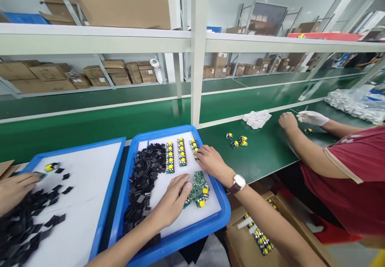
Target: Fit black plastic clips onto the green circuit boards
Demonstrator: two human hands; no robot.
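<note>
My right hand (213, 162) has its fingertips closed on a small circuit board in the third row of circuit boards (193, 143), partly hiding it. These boards are green with yellow square parts on top. My left hand (172, 199) is held over the white foam, thumb apart from the fingers, beside a loose pile of circuit boards (198, 187). Two full rows of boards, the left row (170, 158) and the middle row (181, 152), stand upright in line. Many black flat pieces (147, 170) are heaped along the tray's left side. All lie in a blue tray (222, 211).
Another blue-rimmed tray (104, 207) on the left holds black pieces, with another person's hand (16, 189) over it. At right, a co-worker (339, 170) works near several boards (239, 139) and white pieces (257, 118). A cardboard box (240, 243) stands below. A post (197, 58) rises behind my tray.
</note>
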